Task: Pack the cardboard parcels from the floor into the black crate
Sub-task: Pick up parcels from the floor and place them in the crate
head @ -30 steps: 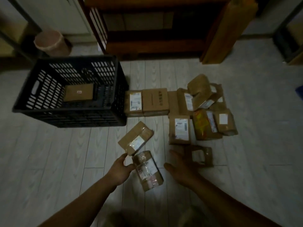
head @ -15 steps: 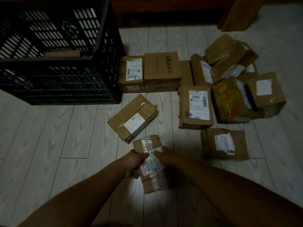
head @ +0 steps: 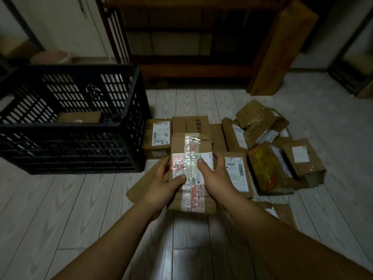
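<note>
– Cardboard, taped parcel (head: 191, 158): where's it at?
– Off the floor, in both hands: left hand (head: 166, 185) grips the left edge, thumb on top; right hand (head: 217, 178) grips the right edge, thumb on the label. It's held to the right of the black crate (head: 80, 152), not over the opening.
– What's in the crate?
– One flat parcel (head: 79, 118) on the bottom.
– What's in the way?
– Crate's right wall stands betw. parcel & opening. Just beyond the held one: labelled box (head: 159, 138) tight beside the crate, printed box (head: 191, 123) next to it. Under the left hand, another parcel (head: 139, 184) on the pale plank floor (head: 60, 209). On the right: white-label parcel (head: 239, 174), yellow-printed one (head: 266, 168), more heaped behind. At the back: wooden shelf unit (head: 191, 57).
</note>
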Demonstrator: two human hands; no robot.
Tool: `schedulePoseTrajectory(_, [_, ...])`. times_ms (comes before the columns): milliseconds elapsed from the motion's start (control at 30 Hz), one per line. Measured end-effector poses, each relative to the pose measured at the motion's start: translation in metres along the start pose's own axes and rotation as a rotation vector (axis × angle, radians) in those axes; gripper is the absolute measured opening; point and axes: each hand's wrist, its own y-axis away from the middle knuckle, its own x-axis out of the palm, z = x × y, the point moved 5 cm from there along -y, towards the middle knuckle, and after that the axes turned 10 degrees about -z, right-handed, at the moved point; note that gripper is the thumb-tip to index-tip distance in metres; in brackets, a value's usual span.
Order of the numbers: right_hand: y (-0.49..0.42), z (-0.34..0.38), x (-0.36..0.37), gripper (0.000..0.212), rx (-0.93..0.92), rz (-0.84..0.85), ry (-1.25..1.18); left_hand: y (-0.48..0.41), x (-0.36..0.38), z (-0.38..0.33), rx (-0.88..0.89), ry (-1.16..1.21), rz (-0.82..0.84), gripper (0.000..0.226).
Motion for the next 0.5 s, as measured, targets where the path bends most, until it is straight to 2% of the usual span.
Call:
schedulePoseTrajectory(100, [-0.007, 0.041, -0.005, 0.069, -0.075, -0.032, -0.104, 0.003, -0.001, -0.045, 0.055, -0.008, 0.101, 0.078])
schedulePoseTrajectory(267, [-0.013, 0.096, -0.022, 0.085, -0.144, -0.017, -0.197, 0.002, -0.017, -0.099, 0.110, -0.136, 0.246, 0.087])
schedulePoseTrajectory(333, [-0.017, 0.110, -0.027, 0.079, -0.158, 0.006, -0.195, 0.004, -0.019, -0.110, 0.121, -0.157, 0.256, 0.082])
schedulePoseTrajectory(433, [-0.019, 0.122, -0.037, 0.050, -0.164, -0.055, -0.311, 0.005, -0.020, -0.124, 0.152, -0.061, 0.144, 0.059])
schedulePoseTrajectory(500, [-0.019, 0.122, -0.041, 0.048, -0.139, -0.123, -0.429, 0.003, -0.022, -0.126, 0.122, 0.066, 0.081, 0.063])
